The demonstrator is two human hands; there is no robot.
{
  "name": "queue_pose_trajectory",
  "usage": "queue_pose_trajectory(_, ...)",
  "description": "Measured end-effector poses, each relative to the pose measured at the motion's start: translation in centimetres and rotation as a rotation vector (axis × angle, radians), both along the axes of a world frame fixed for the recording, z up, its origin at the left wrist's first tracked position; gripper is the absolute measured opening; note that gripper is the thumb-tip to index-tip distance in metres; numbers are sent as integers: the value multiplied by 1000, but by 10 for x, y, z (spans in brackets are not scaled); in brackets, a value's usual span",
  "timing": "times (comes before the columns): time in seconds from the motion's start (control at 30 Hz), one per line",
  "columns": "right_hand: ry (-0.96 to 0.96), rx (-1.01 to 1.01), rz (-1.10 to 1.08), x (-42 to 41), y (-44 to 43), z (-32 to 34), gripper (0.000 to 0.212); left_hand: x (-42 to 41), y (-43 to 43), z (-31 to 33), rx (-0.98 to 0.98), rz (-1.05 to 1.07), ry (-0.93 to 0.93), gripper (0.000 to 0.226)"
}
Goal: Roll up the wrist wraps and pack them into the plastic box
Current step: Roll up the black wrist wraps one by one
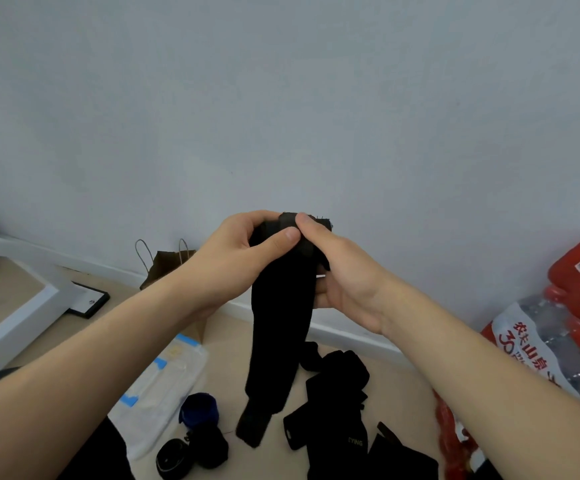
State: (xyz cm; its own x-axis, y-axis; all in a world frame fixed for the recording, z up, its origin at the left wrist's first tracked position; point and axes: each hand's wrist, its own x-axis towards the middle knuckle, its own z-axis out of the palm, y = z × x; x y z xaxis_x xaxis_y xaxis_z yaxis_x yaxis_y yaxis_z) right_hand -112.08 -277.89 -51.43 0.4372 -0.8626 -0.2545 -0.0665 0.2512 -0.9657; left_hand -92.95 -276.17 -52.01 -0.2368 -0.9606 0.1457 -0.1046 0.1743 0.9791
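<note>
Both hands hold one black wrist wrap [274,341] up in front of the wall. My left hand [236,258] and my right hand [337,271] pinch its top end, where a small roll has formed, and the rest hangs straight down toward the floor. Below lie loose black wraps [337,393] in a heap. Three rolled wraps, one dark blue [199,408] and two black [208,448], sit on the floor at lower left. A clear plastic box [156,386] with blue clips lies left of them.
A brown paper bag [163,265] stands against the wall behind my left arm. A white frame [14,306] and black-framed panels are at left. Packs of bottled water in red and clear wrapping [558,341] fill the right side.
</note>
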Motion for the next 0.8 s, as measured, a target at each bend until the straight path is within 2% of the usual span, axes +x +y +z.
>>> queue_pose_trajectory(0.1, -38, -41, 13, -1, 2, 0, 51, 2, 0, 2, 4, -1, 56, 27)
queue_pose_trajectory(0.2, -38, -74, -69, -1, 2, -5, 55, 2, -3, 4, 26, 59, 142, 33)
queue_pose_trajectory(0.37, 137, -200, -121, -2, 1, -4, 34, 6, -6, 7, 76, 109, 152, 38)
queue_pose_trajectory(0.57, 174, -231, -210, 4, 0, -5, 25, 7, -9, 7, 82, 166, 141, 33)
queue_pose_trajectory(0.63, 159, -218, -242, 6, 2, -5, 25, 5, -11, 4, 13, 258, 72, 25)
queue_pose_trajectory(0.7, 108, -164, -231, 10, 5, -7, 26, 3, -14, -1, -123, 366, -110, 20)
queue_pose_trajectory(0.8, -37, -11, -234, 14, 4, -9, 29, -1, -14, -6, -255, 403, -255, 21)
